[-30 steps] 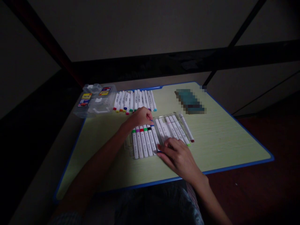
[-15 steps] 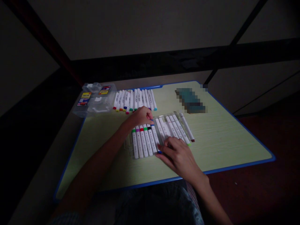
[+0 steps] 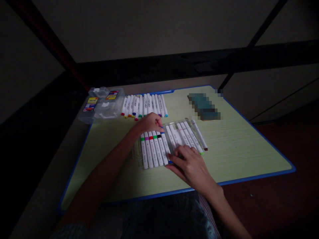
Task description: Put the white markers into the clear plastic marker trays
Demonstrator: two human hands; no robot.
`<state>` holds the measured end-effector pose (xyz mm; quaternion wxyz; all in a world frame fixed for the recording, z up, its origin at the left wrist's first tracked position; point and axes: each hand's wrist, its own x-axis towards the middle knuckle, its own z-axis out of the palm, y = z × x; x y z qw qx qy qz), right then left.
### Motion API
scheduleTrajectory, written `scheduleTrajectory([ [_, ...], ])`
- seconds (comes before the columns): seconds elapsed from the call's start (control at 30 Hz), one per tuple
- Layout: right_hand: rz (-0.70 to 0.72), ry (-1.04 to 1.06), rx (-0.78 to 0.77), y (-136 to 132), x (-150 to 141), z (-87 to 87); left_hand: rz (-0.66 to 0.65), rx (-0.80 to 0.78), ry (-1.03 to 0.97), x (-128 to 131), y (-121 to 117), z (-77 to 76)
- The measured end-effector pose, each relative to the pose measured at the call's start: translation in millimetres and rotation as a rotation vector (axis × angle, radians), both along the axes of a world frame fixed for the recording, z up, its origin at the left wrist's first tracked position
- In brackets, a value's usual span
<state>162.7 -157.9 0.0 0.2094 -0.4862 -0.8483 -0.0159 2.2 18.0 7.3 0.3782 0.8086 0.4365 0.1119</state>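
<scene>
A clear plastic tray (image 3: pixel 136 158) lies on the table, holding a row of white markers (image 3: pixel 154 156) with green, purple, red and black bands. At the right end of that row is a blue-banded marker (image 3: pixel 164 146). My left hand (image 3: pixel 150 122) is closed at its upper end, thumb against the blue band; its fingers hide the tops of the neighbouring markers. Bent over the lower end, my right hand (image 3: pixel 190 162) has thumb and index finger at the blue tip. Several more white markers (image 3: pixel 187 134) fill the tray's right side, partly covered by my right hand.
One loose marker (image 3: pixel 199 135) with a dark red tip lies beside the tray. Behind are more white markers (image 3: pixel 149 106) with coloured ends and an open clear plastic case (image 3: pixel 107 111). A blurred green object (image 3: pixel 203 106) lies at the back right. Blue edging (image 3: pixel 256 178) borders the table.
My right thumb has drawn slightly away from the marker's lower end, leaving more of the blue tip visible. My left hand stays at the upper end. The view shifts slightly.
</scene>
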Motion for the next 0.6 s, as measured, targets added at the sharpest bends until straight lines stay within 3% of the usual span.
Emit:
scheduleTrajectory([
  [0.6, -0.019, 0.066, -0.004, 1.7, -0.4, -2.7, -0.019, 0.010, 0.021, 3.6, -5.2, 5.4],
])
